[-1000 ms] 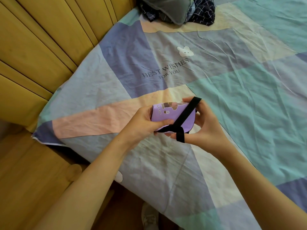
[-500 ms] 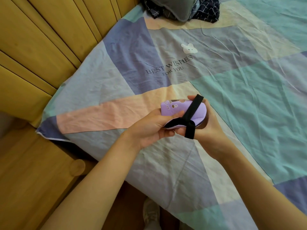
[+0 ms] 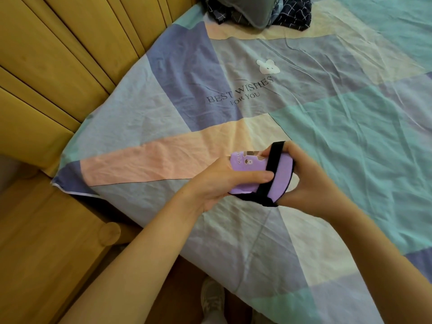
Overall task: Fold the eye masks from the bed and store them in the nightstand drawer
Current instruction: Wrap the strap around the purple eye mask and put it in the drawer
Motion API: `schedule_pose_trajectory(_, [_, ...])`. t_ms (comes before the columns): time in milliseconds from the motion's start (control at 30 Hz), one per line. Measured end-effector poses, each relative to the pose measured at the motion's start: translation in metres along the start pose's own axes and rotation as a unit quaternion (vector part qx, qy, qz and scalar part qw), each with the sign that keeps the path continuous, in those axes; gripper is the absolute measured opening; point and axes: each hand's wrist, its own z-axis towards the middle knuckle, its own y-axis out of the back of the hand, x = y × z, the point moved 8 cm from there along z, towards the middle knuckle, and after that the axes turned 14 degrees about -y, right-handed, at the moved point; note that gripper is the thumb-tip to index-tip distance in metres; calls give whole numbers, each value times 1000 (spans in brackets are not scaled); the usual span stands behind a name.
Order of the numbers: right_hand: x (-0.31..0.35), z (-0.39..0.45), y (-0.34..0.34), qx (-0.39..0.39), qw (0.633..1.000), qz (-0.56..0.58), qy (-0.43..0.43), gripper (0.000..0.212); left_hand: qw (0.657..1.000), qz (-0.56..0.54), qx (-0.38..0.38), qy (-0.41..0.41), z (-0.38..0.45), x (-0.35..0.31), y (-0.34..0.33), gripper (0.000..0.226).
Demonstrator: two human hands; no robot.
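Note:
A folded purple eye mask (image 3: 252, 166) with a black strap (image 3: 272, 164) wrapped across it is held just above the bed sheet (image 3: 350, 136). My left hand (image 3: 217, 181) grips its left side, thumb pressed on the strap. My right hand (image 3: 308, 181) holds the right side, fingers curled behind the mask. More eye masks lie in a pile at the far edge of the bed: a grey one (image 3: 254, 10) on top of dark checked ones (image 3: 292, 10). The nightstand drawer is not identifiable in view.
A yellow padded headboard (image 3: 58, 66) runs along the left of the bed. Wooden furniture with a round knob (image 3: 108, 232) stands at lower left beside the bed corner. My shoe (image 3: 212, 300) shows on the floor at the bottom.
The strap has been pulled further around the folded mask, and my left thumb now presses on it. The mask has tilted flatter in my hands.

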Motion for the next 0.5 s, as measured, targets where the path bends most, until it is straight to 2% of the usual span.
schedule_pose_trajectory(100, [-13, 1, -1, 110, 974, 194, -46, 63, 998, -36, 35, -23, 0, -5, -7, 36])
schedule_pose_trajectory(200, [-19, 0, -10, 128, 915, 372, -92, 49, 996, -67, 11, -57, 1, -11, -8, 34])
schedule_pose_trajectory(267, [-20, 1, -23, 106, 898, 406, -128, 33, 995, -64, -8, -81, 2, -14, -8, 32])
schedule_pose_trajectory(367, [-30, 4, -29, 45, 890, 417, -178, 36, 995, -7, -41, -90, 5, -13, -3, 30])
schedule_pose_trajectory(433, [-37, 6, -29, 26, 880, 428, -204, 45, 995, 24, -57, -79, 5, -7, 2, 38])
schedule_pose_trajectory(500, [-46, 6, -29, 15, 872, 423, -245, 61, 993, 43, -87, -67, 4, 1, 8, 51])
